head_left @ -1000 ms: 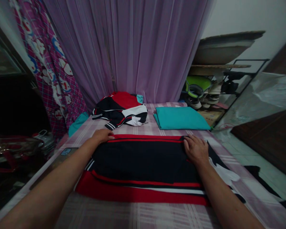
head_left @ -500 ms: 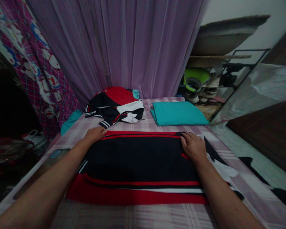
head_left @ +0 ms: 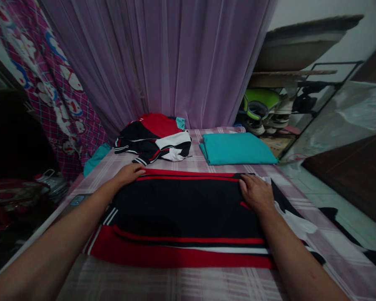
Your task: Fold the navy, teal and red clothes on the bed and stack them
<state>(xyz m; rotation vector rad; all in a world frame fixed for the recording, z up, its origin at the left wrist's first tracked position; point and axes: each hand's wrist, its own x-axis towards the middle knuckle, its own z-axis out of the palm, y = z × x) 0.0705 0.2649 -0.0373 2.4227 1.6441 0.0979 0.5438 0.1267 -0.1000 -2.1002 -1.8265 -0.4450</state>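
At the far left on my feed, a cartoon-print curtain (head_left: 65, 104) hangs beyond the navy-and-red tracksuit garment (head_left: 184, 205), which lies in a long flat band on the plaid sheet (head_left: 175, 284). A phone (head_left: 77, 200) sits left of the garment, partly hidden by the forearm. I have the left hand (head_left: 132, 173) at the garment's far left corner, fingers nearly straight and close together; from here I cannot tell whether they pinch the cloth. Beyond the garment, left of its middle, lies a rumpled tracksuit jacket (head_left: 156, 136); beyond its right half, a folded teal cloth (head_left: 238, 148). My right hand (head_left: 257, 191) rests on the garment's far right part, fingers loosely bent, their grip unclear to me. A shoe rack (head_left: 313, 113) stands beyond the garment, farther right.
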